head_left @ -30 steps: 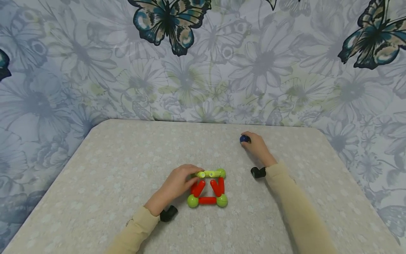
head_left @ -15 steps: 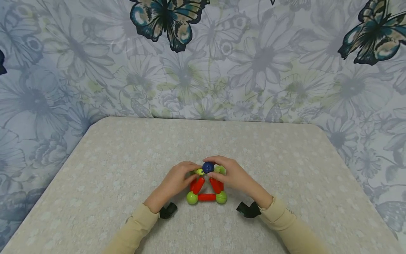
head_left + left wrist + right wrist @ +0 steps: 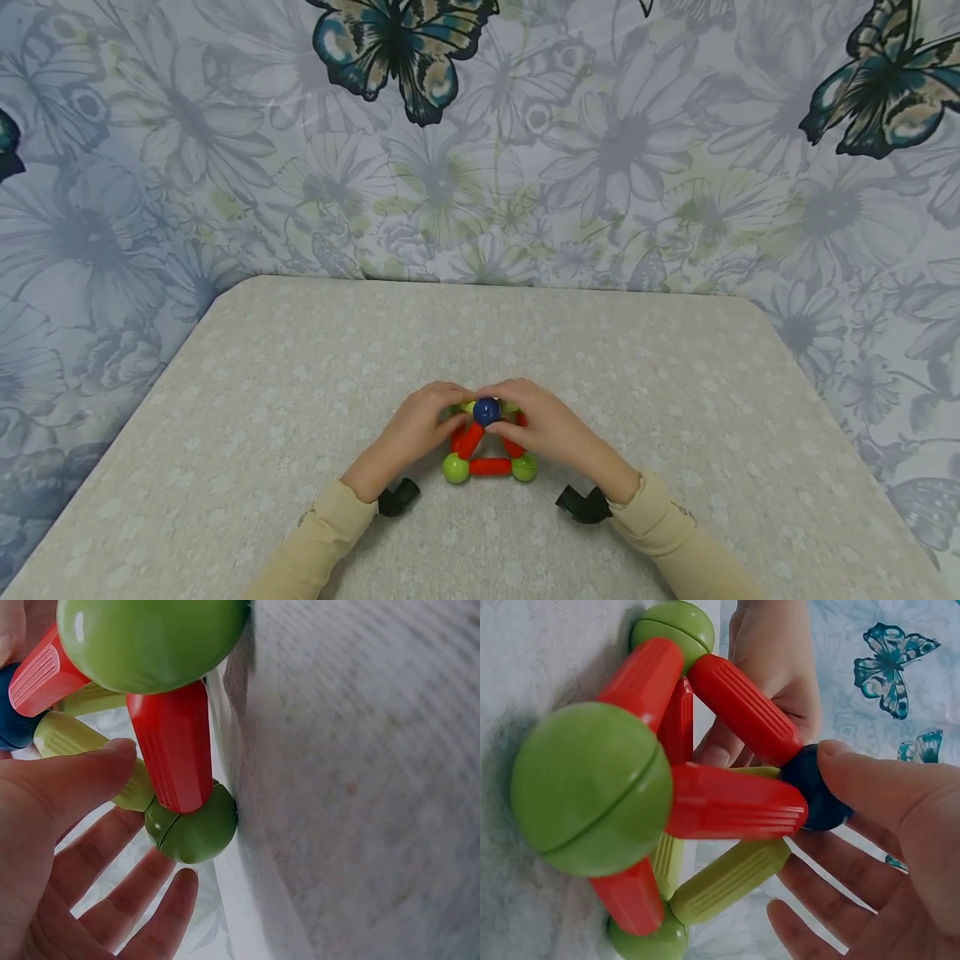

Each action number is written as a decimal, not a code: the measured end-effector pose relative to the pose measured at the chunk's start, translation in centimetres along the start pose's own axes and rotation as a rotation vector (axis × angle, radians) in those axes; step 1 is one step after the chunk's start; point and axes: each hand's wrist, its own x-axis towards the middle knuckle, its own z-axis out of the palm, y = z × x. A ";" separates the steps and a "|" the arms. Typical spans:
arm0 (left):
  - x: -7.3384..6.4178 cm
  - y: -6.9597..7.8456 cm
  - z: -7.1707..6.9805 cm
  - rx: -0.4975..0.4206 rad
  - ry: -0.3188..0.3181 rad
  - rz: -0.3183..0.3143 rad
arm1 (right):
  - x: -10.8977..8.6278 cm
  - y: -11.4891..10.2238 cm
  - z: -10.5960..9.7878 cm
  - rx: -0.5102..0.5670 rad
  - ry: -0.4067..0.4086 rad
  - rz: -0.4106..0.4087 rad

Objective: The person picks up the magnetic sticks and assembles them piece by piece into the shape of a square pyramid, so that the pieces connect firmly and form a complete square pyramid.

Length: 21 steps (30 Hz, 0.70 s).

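Note:
A toy frame of magnetic rods and green balls stands on the table in front of me. Red rods form the near side of its base, and two more slope up to a dark blue ball at the top. My right hand pinches this ball between thumb and fingers. On the far left, my left hand grips a sloping yellow-green rod, its thumb lying along it in the left wrist view. Another yellow-green rod reaches up close under the ball in the right wrist view.
Black wrist-worn devices sit beneath both wrists, close to the tabletop. A pale patterned cloth covers the table. Behind its far edge rises a wall with flowers and butterflies.
My right hand has brought the blue ball from the back right to the top of the frame, then lowered it onto the rod ends. The left hand has stayed in place.

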 end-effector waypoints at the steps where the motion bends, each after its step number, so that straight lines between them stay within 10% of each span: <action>1: 0.0 0.0 0.1 0.003 0.000 0.003 | -0.2 -0.1 -0.1 -0.018 0.015 0.007; 6: 0.2 0.1 0.3 0.019 -0.012 0.021 | -1.7 -0.2 -0.7 -0.061 0.157 0.112; 14: 0.2 0.6 0.1 0.093 -0.024 0.017 | -3.0 0.9 0.5 0.034 -0.087 0.227; 21: 0.0 0.6 0.1 0.130 -0.017 0.041 | -2.8 1.3 0.4 0.095 -0.034 0.244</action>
